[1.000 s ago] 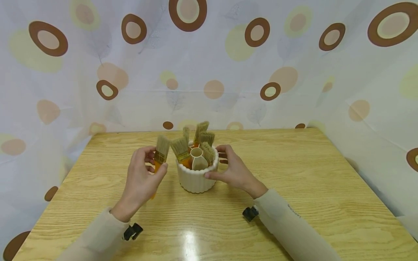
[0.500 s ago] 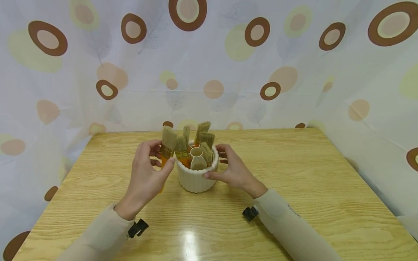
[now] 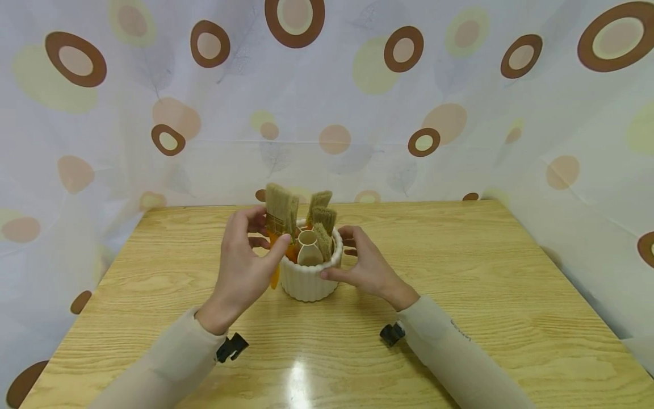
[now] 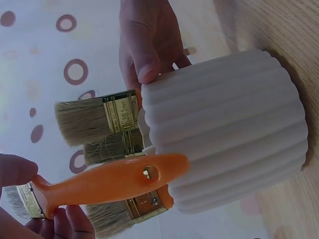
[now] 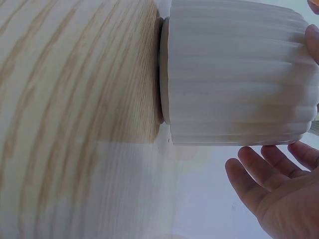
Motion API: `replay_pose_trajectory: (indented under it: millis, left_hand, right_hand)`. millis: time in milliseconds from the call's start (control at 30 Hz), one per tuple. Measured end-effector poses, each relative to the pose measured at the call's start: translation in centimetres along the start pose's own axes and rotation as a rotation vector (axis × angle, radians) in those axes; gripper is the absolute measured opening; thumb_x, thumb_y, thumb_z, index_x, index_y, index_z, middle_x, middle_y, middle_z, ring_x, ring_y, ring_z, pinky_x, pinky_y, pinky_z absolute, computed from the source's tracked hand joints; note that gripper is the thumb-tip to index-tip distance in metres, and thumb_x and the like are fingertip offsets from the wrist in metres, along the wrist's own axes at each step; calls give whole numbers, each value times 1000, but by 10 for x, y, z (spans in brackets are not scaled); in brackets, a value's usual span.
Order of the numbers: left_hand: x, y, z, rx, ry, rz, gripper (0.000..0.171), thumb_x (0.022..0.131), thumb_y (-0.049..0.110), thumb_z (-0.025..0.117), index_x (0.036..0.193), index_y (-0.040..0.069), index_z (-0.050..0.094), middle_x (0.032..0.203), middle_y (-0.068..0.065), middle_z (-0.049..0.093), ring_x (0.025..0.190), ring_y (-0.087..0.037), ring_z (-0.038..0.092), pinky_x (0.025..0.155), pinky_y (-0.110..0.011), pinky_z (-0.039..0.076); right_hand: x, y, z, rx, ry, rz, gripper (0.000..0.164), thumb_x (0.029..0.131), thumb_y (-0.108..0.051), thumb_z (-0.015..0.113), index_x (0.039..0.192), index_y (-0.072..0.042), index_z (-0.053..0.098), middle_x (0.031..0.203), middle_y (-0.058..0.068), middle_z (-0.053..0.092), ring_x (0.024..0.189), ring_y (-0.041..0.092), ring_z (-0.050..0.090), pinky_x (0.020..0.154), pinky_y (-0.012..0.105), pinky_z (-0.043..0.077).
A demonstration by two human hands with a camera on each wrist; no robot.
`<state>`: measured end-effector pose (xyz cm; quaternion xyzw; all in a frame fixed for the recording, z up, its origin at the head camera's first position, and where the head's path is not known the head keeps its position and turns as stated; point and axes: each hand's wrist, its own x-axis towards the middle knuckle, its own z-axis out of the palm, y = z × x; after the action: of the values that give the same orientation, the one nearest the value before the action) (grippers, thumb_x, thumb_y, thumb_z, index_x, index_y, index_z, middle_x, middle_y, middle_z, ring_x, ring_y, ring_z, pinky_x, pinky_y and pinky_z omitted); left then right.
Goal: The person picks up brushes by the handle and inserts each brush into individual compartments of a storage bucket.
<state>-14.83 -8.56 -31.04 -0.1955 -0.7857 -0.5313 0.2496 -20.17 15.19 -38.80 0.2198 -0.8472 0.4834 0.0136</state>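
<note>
In the head view my left hand (image 3: 244, 271) pinches a flat paintbrush (image 4: 117, 180) near its metal ferrule, bristles up. Its orange handle points down and overlaps the near left side of a white ribbed round holder (image 3: 309, 284). My right hand (image 3: 369, 270) holds that holder at its right side, thumb on the front rim and fingers behind. Other bristle brushes (image 3: 323, 217) stand in the holder, bristles up. A small cream tube-shaped divider (image 3: 307, 238) rises at its middle. In the right wrist view the fingertips (image 5: 249, 154) lie along the holder's side.
The holder stands on a wood-grain table (image 3: 460, 272). Behind and at both sides hangs a pale curtain (image 3: 327, 85) with brown rings and leaf prints. Black clips (image 3: 392, 334) sit at both sleeve cuffs.
My left hand has moved right and slightly up with the paintbrush, from beside the holder to its left rim. The brush now overlaps the standing brushes. My right hand and the holder stay put.
</note>
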Motion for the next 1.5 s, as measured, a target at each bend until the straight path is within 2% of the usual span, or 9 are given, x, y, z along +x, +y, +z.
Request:
replay_pose_trajectory:
  millis: [167,333,633,833,1033,1300,1400,1500]
  left_hand:
    - [5,5,7,-50,15,29,50,82,5,73,125,2,48,107,-12,48,90,-19,50,70,-32,51]
    - [10,9,14,-53,11,54,51,83,7,73,126,1,46,106,-12,47,88,-20,49,70,-32,50]
    - [17,14,21,-104,28,72,44,85,4,70,122,1,48,105,-14,48,83,-20,51,68,-27,49]
    - [20,15,25,-136,40,81,45,85,5,70,122,-1,46,107,-15,46,90,-24,49,70,-27,49]
    - [22,13,28,-138,44,60,45,86,8,70,122,0,45,108,-14,46,96,-22,47,73,-29,50]
    - [23,11,33,-146,63,65,44,85,8,70,121,0,46,107,-15,46,95,-22,48,73,-33,51]
    - [22,10,35,-143,60,62,45,85,8,71,121,-1,46,107,-14,46,93,-21,49,72,-32,51]
    - [20,8,37,-146,52,56,46,84,7,71,122,-1,45,107,-14,46,90,-21,49,70,-29,50]
  right_hand:
    - [-1,0,0,-5,2,-9,89,69,-47,83,137,-11,38,129,1,46,119,19,48,98,42,43]
    - [0,0,0,-6,-3,-5,88,70,-48,82,137,-12,37,129,-1,46,119,18,47,99,42,42]
    - [0,1,0,-4,-5,-6,89,70,-48,82,137,-12,37,130,-2,45,119,17,46,99,42,42]
    - [-1,1,-1,-1,-10,-7,90,70,-49,81,138,-11,36,131,-1,44,120,18,46,99,43,42]
    - [-1,1,-1,2,-11,-2,89,71,-48,81,138,-13,36,131,-1,44,120,18,46,100,44,42]
    - [-1,0,-1,17,-29,1,87,73,-34,83,141,-11,33,135,6,42,123,24,44,101,48,39]
    - [-1,-1,-1,35,-33,1,87,74,-28,84,141,-9,32,136,9,41,124,28,43,102,51,38]
    - [-1,-1,-1,40,-37,2,87,74,-28,83,141,-9,32,137,8,40,125,27,42,102,51,38]
